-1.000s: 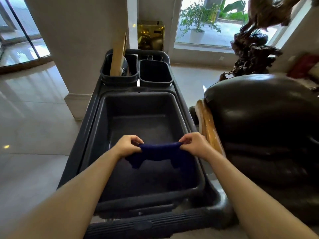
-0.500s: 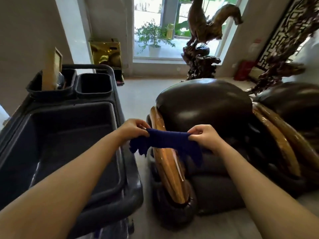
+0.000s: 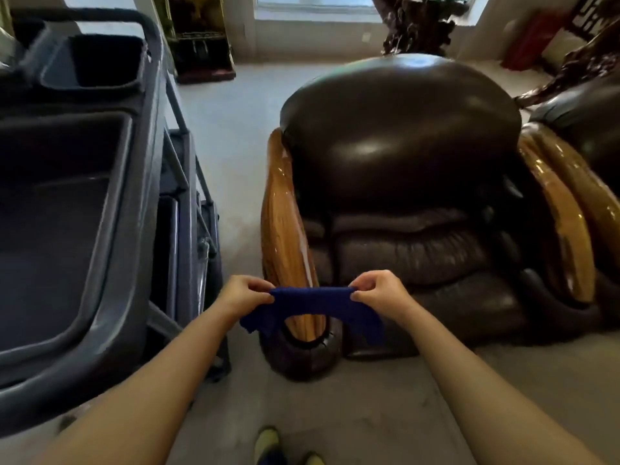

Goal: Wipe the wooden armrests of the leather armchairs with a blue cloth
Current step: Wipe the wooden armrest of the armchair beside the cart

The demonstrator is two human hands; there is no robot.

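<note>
The blue cloth (image 3: 312, 302) is held stretched between the left hand (image 3: 243, 293) and right hand (image 3: 379, 292), one end pinched in the fingers of each. The nearer wooden armrest (image 3: 285, 229) lies directly beyond and below it, its long axis running away from the person. The left hand is judged slightly nearer its line. The far armrest (image 3: 560, 223) stands well apart, rightward.

Single head cam, wide-angle, looks fwd and down; armchair (image 3: 399, 182) ahead, cart (image 3: 134, 203) close at frame left.

Blue cloth (image 3: 312, 302), dark brown armchair (image 3: 399, 146), grained amber armrest (image 3: 283, 229), grey cart (image 3: 134, 196).
</note>
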